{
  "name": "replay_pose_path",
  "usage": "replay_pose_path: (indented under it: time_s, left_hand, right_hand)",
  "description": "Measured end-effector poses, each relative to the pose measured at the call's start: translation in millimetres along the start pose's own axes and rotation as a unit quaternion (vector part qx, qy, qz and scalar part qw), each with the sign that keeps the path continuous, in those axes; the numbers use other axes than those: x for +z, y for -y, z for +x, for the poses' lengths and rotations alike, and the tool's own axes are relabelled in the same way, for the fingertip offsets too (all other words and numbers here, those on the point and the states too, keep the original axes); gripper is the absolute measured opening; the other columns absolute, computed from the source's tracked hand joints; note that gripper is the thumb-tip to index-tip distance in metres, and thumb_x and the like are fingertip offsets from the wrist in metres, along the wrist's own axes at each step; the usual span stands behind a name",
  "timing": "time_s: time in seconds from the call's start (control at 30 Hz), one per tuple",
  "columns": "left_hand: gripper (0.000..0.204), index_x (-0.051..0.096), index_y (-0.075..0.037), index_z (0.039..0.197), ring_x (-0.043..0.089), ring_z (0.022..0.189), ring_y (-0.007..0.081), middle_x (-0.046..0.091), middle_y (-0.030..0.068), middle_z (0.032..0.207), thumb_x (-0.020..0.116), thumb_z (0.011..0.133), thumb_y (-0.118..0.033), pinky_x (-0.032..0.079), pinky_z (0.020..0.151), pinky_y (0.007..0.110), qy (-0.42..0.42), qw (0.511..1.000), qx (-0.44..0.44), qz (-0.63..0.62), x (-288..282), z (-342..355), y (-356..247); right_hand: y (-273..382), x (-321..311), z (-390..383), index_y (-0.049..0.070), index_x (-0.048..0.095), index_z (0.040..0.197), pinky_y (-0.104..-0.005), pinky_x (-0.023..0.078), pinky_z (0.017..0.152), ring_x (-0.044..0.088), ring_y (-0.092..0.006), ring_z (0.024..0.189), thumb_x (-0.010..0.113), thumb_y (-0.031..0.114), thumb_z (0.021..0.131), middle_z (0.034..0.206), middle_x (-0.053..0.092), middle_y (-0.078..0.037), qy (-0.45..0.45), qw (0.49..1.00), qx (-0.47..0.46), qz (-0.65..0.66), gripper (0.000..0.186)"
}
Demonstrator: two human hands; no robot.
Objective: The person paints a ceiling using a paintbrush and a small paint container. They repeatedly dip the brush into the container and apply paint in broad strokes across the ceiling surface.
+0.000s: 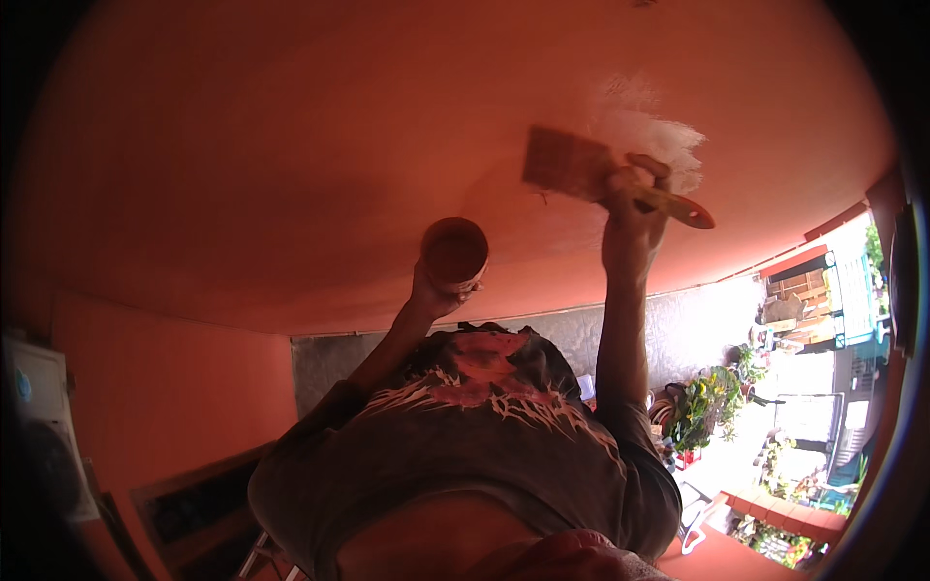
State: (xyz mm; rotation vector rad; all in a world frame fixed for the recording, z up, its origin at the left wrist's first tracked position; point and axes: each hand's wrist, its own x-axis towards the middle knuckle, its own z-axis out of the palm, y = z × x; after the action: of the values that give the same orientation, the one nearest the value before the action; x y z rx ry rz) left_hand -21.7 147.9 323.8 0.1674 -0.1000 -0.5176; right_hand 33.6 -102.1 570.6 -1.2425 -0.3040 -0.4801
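My right hand (632, 232) is raised at the reddish-orange wall (320, 126), its fingers wrapped round a wide flat paintbrush (567, 163). The bristle end points left and is slightly blurred; whether it touches the wall I cannot tell. A pale, rough-edged patch (664, 136) shows on the wall just beyond that hand. Lower and to the left, my left hand (436, 298) grips a round, open-topped cup (454, 248) from beneath and the side. The cup's inside looks dark reddish, and its contents are not clear.
A grey floor strip (325, 373) runs along the wall's foot. An orange side wall (174, 378) and a white appliance-like box (44, 426) stand at left. At right are potted plants (712, 407), stacked wooden pieces (799, 295) and a bright outdoor area.
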Motion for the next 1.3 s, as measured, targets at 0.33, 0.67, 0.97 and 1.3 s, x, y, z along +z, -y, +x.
replay_pose_path:
  time_s: [0.33,0.67,0.97,1.3]
  left_hand:
    - [0.071,0.053,-0.006,0.134,0.068,0.074,0.0298,0.067,0.0167,0.110,0.041,0.096,-0.065,0.053,0.048,0.030,-0.012,0.991,0.064,0.113,33,10,-4]
    - [0.074,0.057,-0.009,0.130,0.068,0.084,0.0255,0.069,0.0126,0.106,0.036,0.094,-0.070,0.052,0.056,0.034,-0.073,0.982,0.079,0.152,40,1,-7]
    - [0.074,0.046,-0.011,0.142,0.071,0.091,0.0226,0.063,0.0135,0.121,0.033,0.096,-0.067,0.057,0.050,0.030,-0.104,0.972,0.138,0.161,64,-2,2]
    - [0.069,0.047,-0.019,0.142,0.066,0.110,0.0237,0.059,0.0078,0.129,0.033,0.095,-0.068,0.063,0.068,0.038,-0.119,0.978,0.138,0.096,59,-6,4]
  right_hand:
    - [-4,41,-29,0.002,0.073,0.096,-0.0261,0.050,0.068,0.062,-0.0091,0.081,0.082,0.009,0.082,0.098,0.067,-0.002,0.282,0.948,0.049,-0.143,0.018]
    - [10,53,-24,-0.002,0.076,0.091,-0.0234,0.050,0.053,0.066,-0.0118,0.069,0.077,0.012,0.088,0.096,0.067,-0.006,0.395,0.877,0.096,-0.258,0.014]
    - [1,80,-42,0.002,0.071,0.089,-0.0328,0.054,0.058,0.067,-0.0196,0.058,0.075,0.025,0.088,0.065,0.067,-0.009,0.436,0.854,0.038,-0.281,0.024]
    - [-17,84,-44,0.008,0.073,0.092,-0.0445,0.054,0.070,0.069,-0.0332,0.064,0.071,0.034,0.088,0.068,0.069,-0.015,0.489,0.784,0.006,-0.383,0.026]
